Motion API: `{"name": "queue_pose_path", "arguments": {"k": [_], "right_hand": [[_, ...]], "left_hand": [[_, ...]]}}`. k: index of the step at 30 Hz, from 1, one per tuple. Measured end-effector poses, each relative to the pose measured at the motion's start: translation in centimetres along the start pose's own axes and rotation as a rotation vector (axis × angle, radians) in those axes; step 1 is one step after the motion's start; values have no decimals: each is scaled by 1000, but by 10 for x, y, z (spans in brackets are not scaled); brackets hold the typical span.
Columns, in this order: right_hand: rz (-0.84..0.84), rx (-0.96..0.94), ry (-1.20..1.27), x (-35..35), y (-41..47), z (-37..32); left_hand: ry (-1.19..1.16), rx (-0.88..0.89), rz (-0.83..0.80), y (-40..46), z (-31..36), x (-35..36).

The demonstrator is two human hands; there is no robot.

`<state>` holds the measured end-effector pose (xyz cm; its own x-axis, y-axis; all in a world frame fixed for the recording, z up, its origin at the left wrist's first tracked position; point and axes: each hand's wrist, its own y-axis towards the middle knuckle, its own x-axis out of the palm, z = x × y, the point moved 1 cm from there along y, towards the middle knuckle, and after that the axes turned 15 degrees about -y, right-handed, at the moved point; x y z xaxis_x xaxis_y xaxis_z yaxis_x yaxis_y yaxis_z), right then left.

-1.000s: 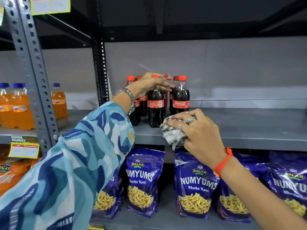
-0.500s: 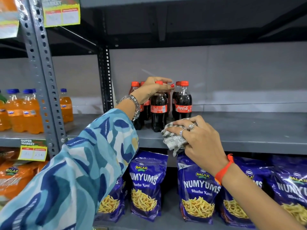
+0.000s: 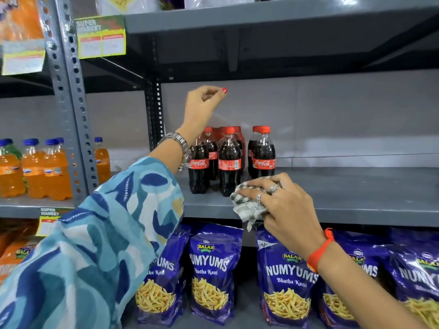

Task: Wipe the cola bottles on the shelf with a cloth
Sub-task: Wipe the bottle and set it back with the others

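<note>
Several small cola bottles [image 3: 229,162] with red caps and red labels stand in a cluster on the grey metal shelf [image 3: 356,198], just right of the upright. My left hand [image 3: 202,108] hangs in the air above and left of the caps, fingertips pinched together, with nothing visible in them. My right hand [image 3: 285,205] grips a bunched grey-and-white checked cloth [image 3: 247,207] at the shelf's front edge. The cloth lies just right of the front bottle's base.
Orange soda bottles [image 3: 35,169] fill the left bay beyond the perforated upright [image 3: 69,103]. Purple snack bags [image 3: 213,269] stand on the shelf below. Another shelf board [image 3: 261,20] runs overhead, with a price tag [image 3: 102,36] hanging at its left end.
My left hand has lifted off the bottle caps and now sits well above them. My right hand stays at the shelf edge with the cloth. The view has tilted upward.
</note>
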<state>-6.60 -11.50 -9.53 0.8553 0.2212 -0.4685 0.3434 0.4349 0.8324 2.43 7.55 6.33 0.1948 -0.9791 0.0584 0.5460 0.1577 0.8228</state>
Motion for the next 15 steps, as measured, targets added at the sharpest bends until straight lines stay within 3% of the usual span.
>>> {"name": "queue_pose_path", "arguments": {"k": [3, 7, 12, 15], "right_hand": [[19, 12, 0, -2, 2, 0], [27, 102, -33, 1, 6, 15], [-140, 290, -233, 17, 14, 64], [-162, 394, -207, 27, 16, 89]], "left_hand": [[329, 161, -39, -2, 6, -16], [604, 243, -17, -24, -2, -44], [735, 222, -55, -72, -24, -71], [729, 164, -70, -98, -37, -78]]}}
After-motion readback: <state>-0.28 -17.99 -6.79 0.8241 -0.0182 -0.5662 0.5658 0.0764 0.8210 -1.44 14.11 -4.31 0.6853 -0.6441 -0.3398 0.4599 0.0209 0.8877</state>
